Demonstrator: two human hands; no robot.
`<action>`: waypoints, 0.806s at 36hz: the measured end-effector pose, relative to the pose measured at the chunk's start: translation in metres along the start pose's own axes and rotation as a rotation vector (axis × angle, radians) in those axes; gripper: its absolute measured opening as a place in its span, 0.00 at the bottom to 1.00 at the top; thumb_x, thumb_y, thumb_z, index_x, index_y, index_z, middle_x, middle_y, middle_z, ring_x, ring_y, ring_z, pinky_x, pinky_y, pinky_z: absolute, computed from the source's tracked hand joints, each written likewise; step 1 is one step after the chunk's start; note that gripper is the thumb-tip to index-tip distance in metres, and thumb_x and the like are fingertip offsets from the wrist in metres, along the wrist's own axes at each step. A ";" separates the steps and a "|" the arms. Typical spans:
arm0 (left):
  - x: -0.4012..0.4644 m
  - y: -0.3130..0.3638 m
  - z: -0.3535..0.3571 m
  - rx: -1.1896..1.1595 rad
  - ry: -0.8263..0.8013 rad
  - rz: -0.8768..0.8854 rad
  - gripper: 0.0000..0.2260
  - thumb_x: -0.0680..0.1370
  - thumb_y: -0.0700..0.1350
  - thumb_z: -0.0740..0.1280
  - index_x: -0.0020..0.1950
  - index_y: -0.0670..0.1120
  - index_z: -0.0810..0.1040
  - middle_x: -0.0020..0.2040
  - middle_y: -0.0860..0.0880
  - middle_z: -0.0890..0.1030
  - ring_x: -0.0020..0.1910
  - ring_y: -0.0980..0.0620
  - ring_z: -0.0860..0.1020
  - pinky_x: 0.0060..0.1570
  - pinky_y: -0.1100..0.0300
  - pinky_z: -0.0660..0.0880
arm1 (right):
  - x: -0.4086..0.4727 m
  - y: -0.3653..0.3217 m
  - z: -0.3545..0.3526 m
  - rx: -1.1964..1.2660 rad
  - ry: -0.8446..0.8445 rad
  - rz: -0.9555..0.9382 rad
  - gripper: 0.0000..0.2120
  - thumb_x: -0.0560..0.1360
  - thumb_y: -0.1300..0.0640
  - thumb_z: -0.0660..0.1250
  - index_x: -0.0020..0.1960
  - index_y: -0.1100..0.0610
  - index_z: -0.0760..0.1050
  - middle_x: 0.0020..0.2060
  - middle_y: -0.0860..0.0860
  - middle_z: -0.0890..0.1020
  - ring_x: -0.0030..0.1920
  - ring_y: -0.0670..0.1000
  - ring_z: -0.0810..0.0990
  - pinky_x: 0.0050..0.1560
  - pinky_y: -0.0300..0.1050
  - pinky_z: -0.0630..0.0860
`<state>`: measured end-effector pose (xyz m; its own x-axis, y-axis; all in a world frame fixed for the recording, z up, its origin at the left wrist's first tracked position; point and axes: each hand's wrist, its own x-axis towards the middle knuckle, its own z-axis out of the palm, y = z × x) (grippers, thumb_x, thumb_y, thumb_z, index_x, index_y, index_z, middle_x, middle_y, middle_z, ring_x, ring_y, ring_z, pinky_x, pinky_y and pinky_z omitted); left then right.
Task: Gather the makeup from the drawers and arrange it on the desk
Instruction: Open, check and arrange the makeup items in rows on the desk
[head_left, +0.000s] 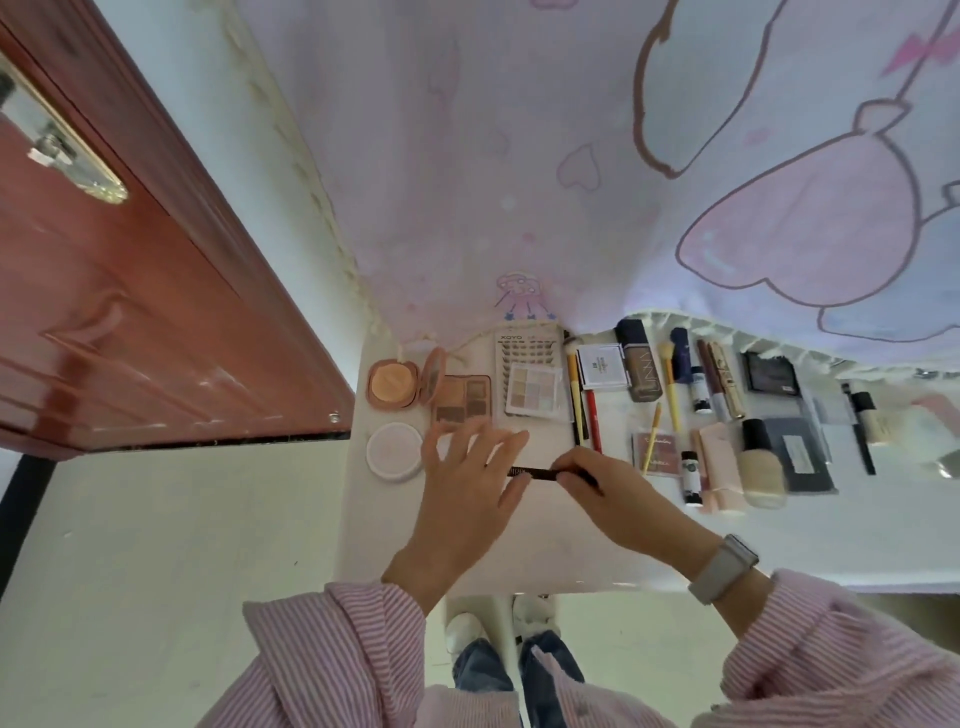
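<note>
Step in hand: you are at the arranging stage, with most of the makeup already laid out in rows along the desk (519, 561) and one slim black pencil (540, 473) not yet set down.
Right hand (608, 493): your fingers are curled round the pencil's right end, holding it level just above the desktop.
Left hand (467, 483): fingers spread and loose, gripping nothing (its fingertips sit close to the pencil's left tip; I cannot tell whether they touch).
Next move: I judge it calls for laying the pencil parallel to the red pencil (593, 421), in the bare patch near you.
Writing: "XOYO" on the lash tray (530, 348); the brown foundation bottle (641, 371) carries large letters I cannot make out; the pencil's gold print is too small.
</note>
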<state>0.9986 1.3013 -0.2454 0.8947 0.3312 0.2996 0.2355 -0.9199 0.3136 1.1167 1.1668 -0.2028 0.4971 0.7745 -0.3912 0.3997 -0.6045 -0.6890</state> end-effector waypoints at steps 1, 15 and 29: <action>0.004 0.002 -0.002 -0.003 0.001 0.043 0.13 0.77 0.52 0.58 0.54 0.49 0.77 0.48 0.53 0.80 0.53 0.51 0.76 0.60 0.51 0.61 | -0.001 -0.002 -0.005 0.028 0.006 -0.018 0.06 0.79 0.57 0.58 0.53 0.55 0.73 0.31 0.45 0.72 0.28 0.42 0.67 0.30 0.33 0.66; 0.021 0.021 -0.036 -0.103 -0.099 -0.005 0.12 0.78 0.50 0.56 0.49 0.47 0.78 0.41 0.53 0.79 0.36 0.54 0.76 0.35 0.63 0.69 | -0.009 -0.007 -0.042 0.317 0.109 -0.119 0.10 0.78 0.64 0.60 0.42 0.52 0.72 0.25 0.45 0.73 0.25 0.42 0.71 0.33 0.38 0.73; 0.010 0.023 -0.043 -0.095 -0.096 -0.072 0.09 0.78 0.51 0.54 0.50 0.52 0.73 0.34 0.53 0.79 0.26 0.54 0.74 0.23 0.57 0.73 | 0.002 -0.015 -0.043 0.213 0.052 -0.207 0.07 0.77 0.63 0.61 0.43 0.54 0.73 0.27 0.44 0.72 0.25 0.41 0.68 0.30 0.32 0.66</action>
<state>0.9970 1.2924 -0.1960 0.9102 0.3696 0.1871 0.2672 -0.8689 0.4167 1.1444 1.1698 -0.1672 0.4629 0.8633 -0.2011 0.3286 -0.3778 -0.8656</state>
